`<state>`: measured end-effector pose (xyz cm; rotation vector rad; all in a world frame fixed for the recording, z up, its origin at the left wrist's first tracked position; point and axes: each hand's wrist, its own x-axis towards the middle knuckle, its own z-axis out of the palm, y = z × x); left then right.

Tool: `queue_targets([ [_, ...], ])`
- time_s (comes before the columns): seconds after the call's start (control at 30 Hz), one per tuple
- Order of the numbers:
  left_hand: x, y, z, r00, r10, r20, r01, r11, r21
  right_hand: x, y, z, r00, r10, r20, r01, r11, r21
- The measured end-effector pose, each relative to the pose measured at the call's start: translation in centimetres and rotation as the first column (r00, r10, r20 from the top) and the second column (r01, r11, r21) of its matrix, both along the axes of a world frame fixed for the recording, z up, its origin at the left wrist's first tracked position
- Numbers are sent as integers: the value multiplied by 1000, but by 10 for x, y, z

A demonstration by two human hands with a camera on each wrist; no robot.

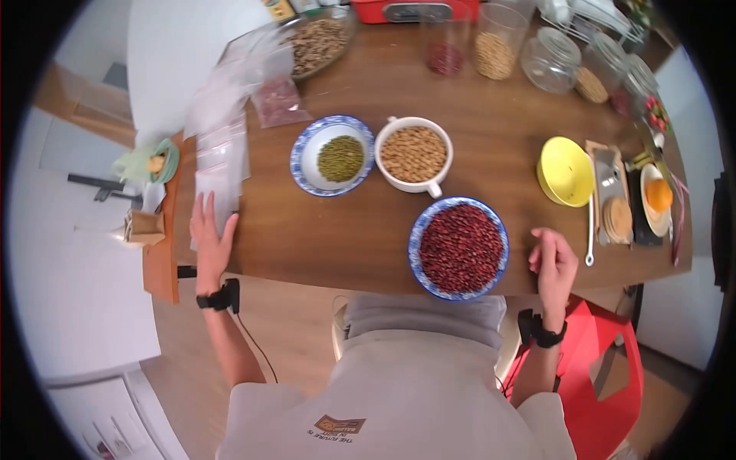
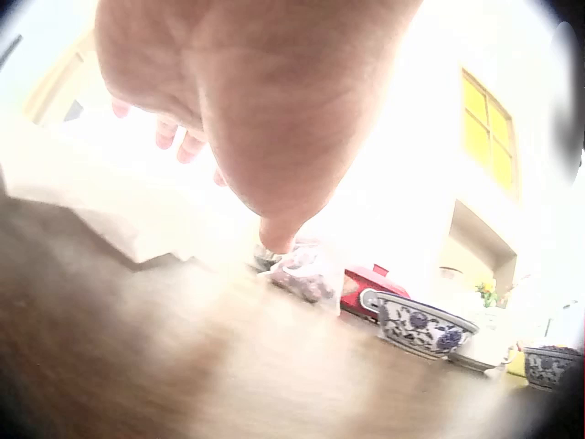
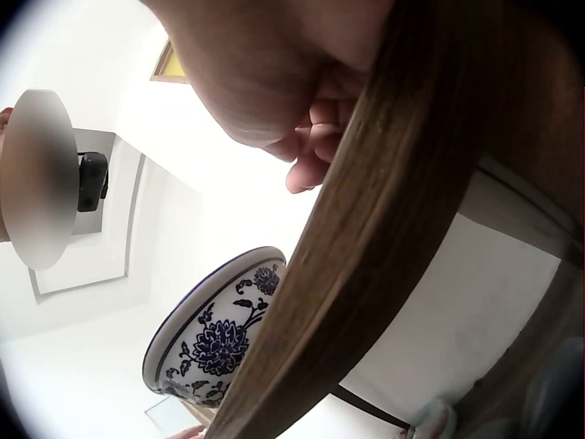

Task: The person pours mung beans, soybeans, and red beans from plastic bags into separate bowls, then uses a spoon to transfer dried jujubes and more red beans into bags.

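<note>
At the table's left end my left hand lies with its fingers straight over the near end of a row of clear plastic zip bags. My right hand rests at the front edge, fingers loosely curled around nothing. Just left of it stands a blue-and-white bowl of dark red beans. Farther back, a white handled bowl holds tan beans, and a blue-rimmed bowl has some green mung beans in it. In the left wrist view, the left hand hides part of the bags.
A yellow bowl stands at right, beside a white long-handled utensil and an orange on a dish. Several glass jars line the back right. A tray of mottled beans and a filled bag lie back left.
</note>
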<state>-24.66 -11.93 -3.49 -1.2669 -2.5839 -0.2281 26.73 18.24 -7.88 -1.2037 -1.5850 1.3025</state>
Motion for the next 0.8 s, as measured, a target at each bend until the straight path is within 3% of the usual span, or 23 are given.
queue_targets([
  [0.1, 40, 23, 26, 998, -57, 20, 54, 993, 102, -1, 1, 1, 1000, 14, -7, -14, 1000, 12],
  [0.17, 73, 40, 35, 901, -110, 419, 19, 976, 215, 0, 0, 2, 1000, 12, 0, -12, 1000, 11],
  [0.2, 98, 49, 28, 828, -154, 539, -11, 957, 291, -1, 0, 2, 1000, 24, 14, -24, 1000, 14],
  [0.23, 124, 59, 32, 595, -141, 791, -81, 969, 234, -2, 0, 3, 999, 35, 26, -35, 999, 19],
  [0.27, 140, 65, 19, 436, -283, 854, 38, 954, 297, -3, -1, 4, 999, 32, 20, -33, 999, 26],
  [0.3, 163, 75, 16, 241, -242, 940, 43, 970, 238, -4, -4, 6, 998, 53, 20, -53, 999, -1],
  [0.4, 213, 98, -3, -117, -242, 963, 205, 943, 262, -7, -17, 15, 996, 86, 24, -85, 994, -67],
  [0.43, 225, 106, -2, -128, -241, 962, 211, 941, 264, -7, -21, 18, 994, 104, 23, -102, 990, -102],
  [0.5, 243, 122, 8, -343, -89, 935, 236, 956, 177, 0, -25, 18, 993, 116, 39, -110, 987, -117],
  [0.57, 254, 127, 1, -376, -69, 924, 284, 941, 186, 7, -29, 19, 994, 108, 9, -104, 977, -189],
  [0.63, 262, 128, -4, -452, -133, 882, 145, 965, 220, 14, -31, 16, 995, 103, 1, -101, 980, -171],
  [0.67, 263, 132, -5, -453, -140, 880, 149, 962, 229, 17, -30, 17, 997, 75, -27, -79, 975, -208],
  [0.73, 265, 142, -6, -569, -165, 806, 77, 965, 252, 20, -25, 19, 998, 45, -51, -56, 970, -236],
  [0.8, 275, 154, -5, -582, -195, 790, 54, 959, 277, 26, -17, 19, 998, -13, -59, 1, 978, -209],
])
